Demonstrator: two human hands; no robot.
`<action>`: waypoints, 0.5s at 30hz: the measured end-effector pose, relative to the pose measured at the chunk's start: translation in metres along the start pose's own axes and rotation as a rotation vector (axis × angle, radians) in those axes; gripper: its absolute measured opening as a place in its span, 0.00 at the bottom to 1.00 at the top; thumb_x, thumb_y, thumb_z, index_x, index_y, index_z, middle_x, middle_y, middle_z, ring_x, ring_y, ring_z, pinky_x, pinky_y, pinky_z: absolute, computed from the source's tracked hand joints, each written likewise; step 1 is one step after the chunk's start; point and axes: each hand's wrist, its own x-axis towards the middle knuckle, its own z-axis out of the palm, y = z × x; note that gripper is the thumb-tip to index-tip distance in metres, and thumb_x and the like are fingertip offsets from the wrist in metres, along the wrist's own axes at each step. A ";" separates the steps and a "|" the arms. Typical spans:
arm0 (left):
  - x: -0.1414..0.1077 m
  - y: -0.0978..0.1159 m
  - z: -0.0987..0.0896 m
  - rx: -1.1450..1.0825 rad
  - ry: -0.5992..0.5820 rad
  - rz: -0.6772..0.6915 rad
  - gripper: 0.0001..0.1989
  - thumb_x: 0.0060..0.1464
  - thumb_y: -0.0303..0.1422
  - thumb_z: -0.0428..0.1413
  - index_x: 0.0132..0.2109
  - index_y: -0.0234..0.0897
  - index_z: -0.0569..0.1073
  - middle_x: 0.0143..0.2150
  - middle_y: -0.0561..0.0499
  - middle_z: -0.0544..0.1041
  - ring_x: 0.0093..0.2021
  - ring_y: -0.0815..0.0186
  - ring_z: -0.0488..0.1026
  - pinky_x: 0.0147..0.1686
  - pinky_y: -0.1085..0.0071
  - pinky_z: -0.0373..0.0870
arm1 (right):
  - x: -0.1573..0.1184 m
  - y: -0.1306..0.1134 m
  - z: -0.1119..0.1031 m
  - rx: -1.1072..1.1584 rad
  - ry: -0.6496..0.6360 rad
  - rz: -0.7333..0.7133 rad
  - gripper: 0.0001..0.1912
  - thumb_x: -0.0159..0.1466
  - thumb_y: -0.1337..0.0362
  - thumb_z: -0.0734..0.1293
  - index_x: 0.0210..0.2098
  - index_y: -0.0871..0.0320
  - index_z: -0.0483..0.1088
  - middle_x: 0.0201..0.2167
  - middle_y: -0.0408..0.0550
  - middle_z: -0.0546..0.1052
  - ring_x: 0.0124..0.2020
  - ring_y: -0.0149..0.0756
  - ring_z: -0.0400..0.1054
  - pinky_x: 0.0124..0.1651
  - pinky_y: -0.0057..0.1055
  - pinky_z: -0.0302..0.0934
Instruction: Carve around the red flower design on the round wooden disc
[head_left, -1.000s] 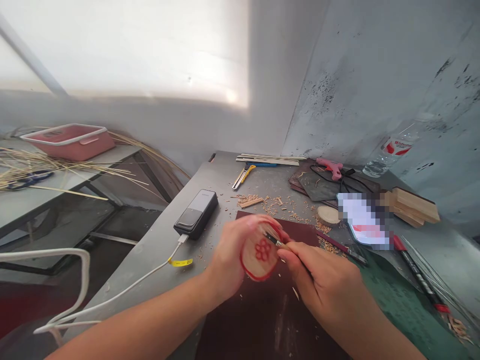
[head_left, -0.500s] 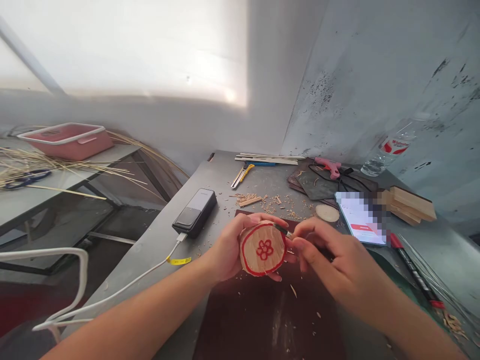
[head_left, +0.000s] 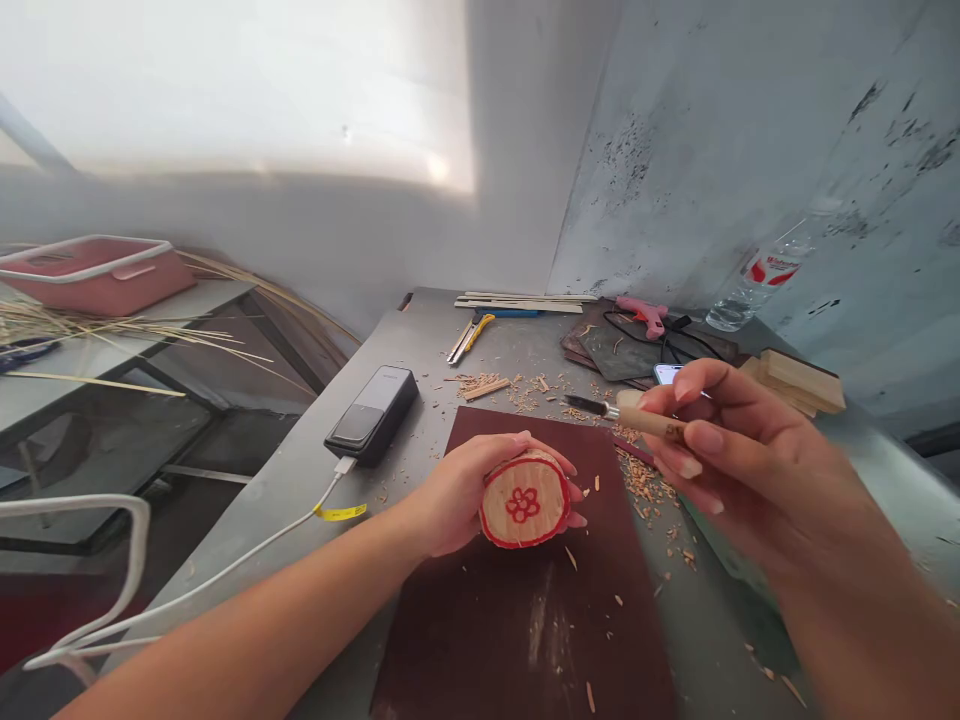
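Left hand: the left hand (head_left: 457, 495) is closed firmly around a thick round slice of pale wood (head_left: 517, 505), fingers wrapped over its edge and fingertips showing just beyond it; the slice rests against the palm.

Right hand: the right hand (head_left: 742, 455) pinches a slim wood-handled carving tool (head_left: 645, 420) between thumb and fingers, like a pen; its short dark metal blade points left, held up and well apart from the wood.

Handling: the slice should be light yet stiff and solid, and it seems safest held by its rim; its cut face looks the more fragile part, since fine raised lines could chip.

Look: a red five-petalled flower (head_left: 523, 505) sits at the centre of the face, with a red ring (head_left: 491, 520) along the edge; the bare wood between looks pale and cut.

Place: the slice is held just above a dark brown rectangular board (head_left: 525, 640), which is scattered with pale wood shavings (head_left: 645, 490).

Around: a black power bank (head_left: 371, 415) with a white charging cable (head_left: 225, 585) lies left of the board; beyond stand a pink glue gun (head_left: 641, 315) and a yellow utility knife (head_left: 472, 335), on a grey metal workbench (head_left: 255, 540).
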 end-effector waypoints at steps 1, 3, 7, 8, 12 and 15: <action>0.000 0.000 0.001 -0.026 -0.010 -0.035 0.22 0.66 0.43 0.51 0.45 0.29 0.82 0.45 0.37 0.83 0.43 0.50 0.84 0.50 0.56 0.77 | 0.000 0.001 0.000 0.075 0.002 0.054 0.13 0.66 0.51 0.74 0.36 0.49 0.69 0.39 0.46 0.83 0.20 0.30 0.68 0.17 0.28 0.60; -0.001 0.000 0.001 -0.071 -0.028 -0.105 0.23 0.66 0.44 0.50 0.45 0.29 0.82 0.44 0.36 0.83 0.43 0.50 0.84 0.50 0.56 0.77 | 0.000 0.003 0.000 0.182 -0.032 0.149 0.14 0.63 0.56 0.78 0.33 0.51 0.69 0.39 0.43 0.82 0.19 0.25 0.65 0.19 0.25 0.59; 0.000 0.001 0.000 -0.106 -0.040 -0.141 0.23 0.66 0.44 0.48 0.43 0.30 0.81 0.40 0.35 0.84 0.40 0.49 0.85 0.48 0.55 0.76 | -0.001 0.004 -0.002 0.035 -0.081 0.102 0.12 0.62 0.58 0.79 0.35 0.51 0.72 0.36 0.44 0.83 0.25 0.30 0.73 0.23 0.24 0.64; 0.000 0.001 -0.001 -0.113 -0.044 -0.137 0.23 0.66 0.44 0.48 0.43 0.31 0.81 0.40 0.35 0.85 0.40 0.49 0.85 0.48 0.55 0.76 | -0.001 0.003 -0.002 0.032 -0.076 0.092 0.13 0.62 0.58 0.79 0.36 0.50 0.72 0.35 0.44 0.84 0.26 0.31 0.75 0.23 0.24 0.65; 0.000 0.000 -0.004 -0.127 -0.071 -0.122 0.22 0.65 0.45 0.51 0.44 0.31 0.80 0.41 0.35 0.85 0.41 0.48 0.85 0.47 0.55 0.76 | 0.001 0.001 0.001 0.061 -0.062 0.070 0.11 0.64 0.58 0.77 0.36 0.50 0.72 0.34 0.44 0.84 0.23 0.32 0.74 0.22 0.27 0.68; 0.001 -0.001 -0.005 -0.128 -0.083 -0.138 0.21 0.62 0.46 0.54 0.43 0.31 0.80 0.40 0.35 0.85 0.40 0.47 0.85 0.48 0.55 0.76 | 0.001 0.001 0.006 0.069 -0.053 0.052 0.09 0.66 0.57 0.76 0.37 0.51 0.73 0.34 0.47 0.84 0.25 0.36 0.76 0.23 0.30 0.71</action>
